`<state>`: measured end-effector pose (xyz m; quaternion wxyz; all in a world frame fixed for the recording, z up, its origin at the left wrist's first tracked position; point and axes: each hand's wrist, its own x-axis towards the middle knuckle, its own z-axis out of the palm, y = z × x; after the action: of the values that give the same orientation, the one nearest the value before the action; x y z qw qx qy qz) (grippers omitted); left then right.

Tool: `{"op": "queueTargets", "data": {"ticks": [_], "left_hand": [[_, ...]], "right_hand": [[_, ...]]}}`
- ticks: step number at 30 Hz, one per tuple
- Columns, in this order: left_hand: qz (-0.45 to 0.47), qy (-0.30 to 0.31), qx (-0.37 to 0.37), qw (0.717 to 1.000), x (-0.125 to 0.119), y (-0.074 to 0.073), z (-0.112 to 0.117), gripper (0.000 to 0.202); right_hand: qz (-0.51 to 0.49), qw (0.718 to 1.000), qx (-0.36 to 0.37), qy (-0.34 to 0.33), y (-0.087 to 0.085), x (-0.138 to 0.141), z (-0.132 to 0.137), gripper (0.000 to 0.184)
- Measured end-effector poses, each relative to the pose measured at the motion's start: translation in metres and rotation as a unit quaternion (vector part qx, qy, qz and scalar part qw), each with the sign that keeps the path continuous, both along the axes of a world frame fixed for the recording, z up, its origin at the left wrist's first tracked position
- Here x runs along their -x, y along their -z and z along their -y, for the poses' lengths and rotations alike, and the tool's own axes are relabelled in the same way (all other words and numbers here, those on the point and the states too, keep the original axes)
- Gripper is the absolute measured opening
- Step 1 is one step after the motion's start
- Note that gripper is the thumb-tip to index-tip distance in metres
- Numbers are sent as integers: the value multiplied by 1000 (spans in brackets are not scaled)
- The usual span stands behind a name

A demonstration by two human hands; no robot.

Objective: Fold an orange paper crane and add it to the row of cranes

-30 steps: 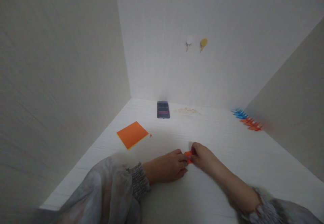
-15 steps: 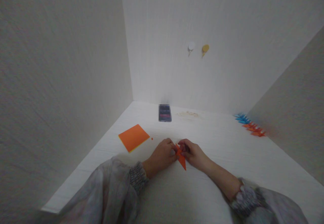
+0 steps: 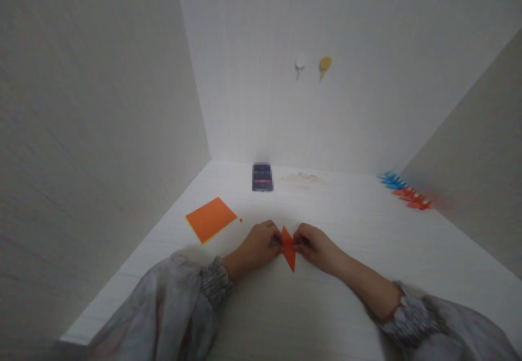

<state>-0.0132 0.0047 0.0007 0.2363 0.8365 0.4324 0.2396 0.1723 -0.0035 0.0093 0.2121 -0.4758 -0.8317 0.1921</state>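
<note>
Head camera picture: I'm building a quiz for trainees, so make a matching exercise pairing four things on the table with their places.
1 blue folded pieces
2 dark box
3 folded orange paper
4 flat orange sheet

a pinched between left hand and right hand
b far right, by the wall
c at the back, near the middle
d flat on the table, left of both hands

Pairs: 1-b, 2-c, 3-a, 4-d

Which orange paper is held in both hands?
The small folded orange piece between left hand and right hand; the flat orange sheet and far folded ones lie untouched.
</note>
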Motion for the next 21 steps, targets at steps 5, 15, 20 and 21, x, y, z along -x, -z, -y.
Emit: {"op": "queueTargets", "data": {"ticks": [5,15,20,21], "left_hand": [[3,22,1,1000,1,-5,1,13],[-8,36,-14,999,3,-4,2,4],[-20,46,-19,999,3,-6,4,6],[-17,46,-21,999,2,-6,4,7]], "right_hand": [[-2,1000,-15,-16,2,-2,0,7],[-42,991,-27,-124,-1,-9,-2,13],[-35,983,-61,-167,1,-14,-3,20],[-37,983,-63,-169,2,-15,-3,20]]}}
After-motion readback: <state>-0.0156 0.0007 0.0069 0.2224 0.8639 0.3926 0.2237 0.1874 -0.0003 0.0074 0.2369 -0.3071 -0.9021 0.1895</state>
